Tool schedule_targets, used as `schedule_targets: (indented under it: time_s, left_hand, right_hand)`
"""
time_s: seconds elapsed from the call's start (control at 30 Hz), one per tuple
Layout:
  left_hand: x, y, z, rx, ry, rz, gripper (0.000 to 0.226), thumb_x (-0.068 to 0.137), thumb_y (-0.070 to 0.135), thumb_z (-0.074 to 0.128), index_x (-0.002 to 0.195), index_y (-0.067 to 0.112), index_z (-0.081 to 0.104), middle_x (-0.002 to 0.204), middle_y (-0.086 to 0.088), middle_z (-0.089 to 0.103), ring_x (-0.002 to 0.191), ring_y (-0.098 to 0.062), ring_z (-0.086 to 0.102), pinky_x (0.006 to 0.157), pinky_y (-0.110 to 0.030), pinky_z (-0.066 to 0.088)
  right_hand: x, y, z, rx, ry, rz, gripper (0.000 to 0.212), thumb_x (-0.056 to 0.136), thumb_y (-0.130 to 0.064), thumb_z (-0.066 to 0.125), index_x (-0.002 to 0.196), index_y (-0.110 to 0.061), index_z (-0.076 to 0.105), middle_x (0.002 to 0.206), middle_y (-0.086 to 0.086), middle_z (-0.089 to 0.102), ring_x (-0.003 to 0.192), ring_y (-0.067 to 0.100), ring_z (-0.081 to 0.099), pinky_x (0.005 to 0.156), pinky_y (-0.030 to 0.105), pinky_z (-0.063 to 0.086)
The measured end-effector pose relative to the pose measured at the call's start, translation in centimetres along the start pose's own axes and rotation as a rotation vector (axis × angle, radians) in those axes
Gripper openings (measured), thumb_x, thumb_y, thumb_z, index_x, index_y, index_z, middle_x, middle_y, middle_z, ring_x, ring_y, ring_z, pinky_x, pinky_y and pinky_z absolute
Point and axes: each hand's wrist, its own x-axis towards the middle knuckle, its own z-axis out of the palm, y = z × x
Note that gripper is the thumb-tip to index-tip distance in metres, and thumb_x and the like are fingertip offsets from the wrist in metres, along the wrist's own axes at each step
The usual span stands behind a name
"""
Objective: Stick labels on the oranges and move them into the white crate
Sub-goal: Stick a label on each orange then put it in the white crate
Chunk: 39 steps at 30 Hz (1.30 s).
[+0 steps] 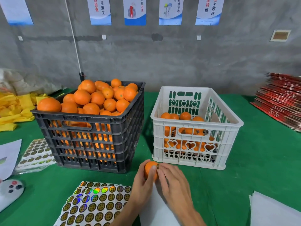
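My left hand (143,178) grips an orange (149,168) just above the green table, in front of the two crates. A round dark label (157,166) sits on the orange's upper right side, and the fingertips of my right hand (172,180) press against it there. The white crate (193,162) stands behind on the right, holding several oranges (184,116). A black crate (91,144) on the left is heaped with oranges (97,98). Sheets of round gold labels (97,204) lie at the front left, under my left forearm.
More label sheets (36,152) lie left of the black crate. White paper sheets (275,211) lie at the front right, and another white sheet lies under my hands. Red flat cartons (281,101) are stacked at the far right, yellow bags (14,108) at the far left. A white device (11,191) lies front left.
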Motion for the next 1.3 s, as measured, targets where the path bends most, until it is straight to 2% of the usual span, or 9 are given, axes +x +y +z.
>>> schedule_targets:
  time_s: [0.17,0.27,0.47,0.6,0.8,0.93,1.07,1.17,1.3]
  left_hand:
    - [-0.1,-0.2,0.2,0.014,-0.035,0.016,0.057,0.094,0.067,0.058,0.141,0.036,0.05,0.127,0.014,0.067,0.117,-0.003,0.065,0.091,-0.018,0.054]
    - [-0.9,1.4,0.4,0.049,-0.08,0.107,0.055,0.099,0.048,0.057,0.15,0.042,0.036,0.148,0.022,0.044,0.127,0.014,0.049,0.093,-0.006,0.046]
    - [1.1,11.2,0.6,0.052,-0.178,0.423,0.061,0.103,0.06,0.044,0.159,0.051,0.02,0.164,0.028,0.02,0.148,0.001,0.033,0.116,-0.021,0.039]
    - [7.5,21.3,1.9,0.183,-0.186,0.733,0.053,0.108,0.032,0.048,0.159,0.032,0.034,0.165,0.017,0.029,0.151,0.001,0.027,0.119,-0.016,0.03]
    - [13.6,27.6,1.7,0.631,-0.341,0.629,0.056,0.107,0.02,0.054,0.16,0.017,0.035,0.167,-0.004,0.032,0.152,-0.02,0.031,0.125,-0.038,0.027]
    - [15.7,27.9,-6.3,1.064,-0.054,0.572,0.051,0.101,0.034,0.057,0.15,0.021,0.05,0.152,-0.006,0.05,0.141,-0.03,0.045,0.117,-0.049,0.036]
    - [17.2,26.8,-18.1,1.363,0.345,0.012,0.051,0.101,0.037,0.05,0.148,0.017,0.045,0.152,-0.013,0.045,0.145,-0.038,0.035,0.119,-0.062,0.026]
    - [16.8,25.2,-25.2,1.348,0.475,-0.457,0.06,0.1,0.036,0.051,0.154,0.013,0.037,0.159,-0.018,0.035,0.148,-0.046,0.028,0.118,-0.069,0.023]
    - [15.9,23.0,-29.1,1.285,0.428,-0.431,0.05,0.094,0.027,0.059,0.14,0.009,0.051,0.141,-0.018,0.056,0.129,-0.039,0.055,0.105,-0.049,0.05]
  right_hand:
    - [-1.3,0.7,-0.4,-0.063,-0.17,-0.052,0.055,0.103,-0.046,0.049,0.152,-0.022,0.048,0.153,-0.011,0.05,0.138,0.005,0.045,0.119,0.024,0.031]
    - [-1.1,0.1,-0.9,-0.11,-0.153,0.009,0.07,0.098,-0.057,0.055,0.156,-0.02,0.042,0.158,-0.006,0.045,0.144,0.011,0.043,0.121,0.025,0.022]
    - [4.2,-2.9,-5.1,-0.11,0.401,-0.135,0.066,0.095,-0.051,0.062,0.138,0.0,0.06,0.141,0.01,0.062,0.126,0.021,0.062,0.107,0.036,0.048]
    - [11.8,-5.1,-10.2,-0.005,0.532,-0.006,0.06,0.097,-0.03,0.069,0.148,-0.004,0.05,0.133,0.013,0.066,0.12,0.023,0.061,0.099,0.039,0.05]
    - [17.7,-4.1,-11.8,-0.118,0.532,0.143,0.049,0.1,-0.021,0.064,0.145,-0.01,0.048,0.125,0.018,0.066,0.113,0.035,0.06,0.089,0.044,0.048]
    - [16.3,-3.5,-10.0,-0.177,0.427,0.176,0.048,0.1,-0.026,0.061,0.143,-0.006,0.052,0.137,0.019,0.062,0.126,0.036,0.057,0.105,0.051,0.046]
    - [14.8,-4.2,-8.1,-0.131,0.354,0.124,0.049,0.1,-0.027,0.061,0.143,-0.006,0.055,0.145,0.014,0.058,0.134,0.031,0.055,0.113,0.052,0.04]
    - [14.8,-5.1,-6.9,-0.066,0.336,0.084,0.046,0.098,-0.022,0.062,0.142,-0.007,0.058,0.144,0.01,0.06,0.134,0.027,0.054,0.112,0.049,0.043]
    - [15.0,-6.9,-4.7,0.013,0.31,0.024,0.044,0.098,-0.019,0.062,0.141,-0.008,0.059,0.142,0.007,0.061,0.133,0.024,0.053,0.11,0.043,0.043]
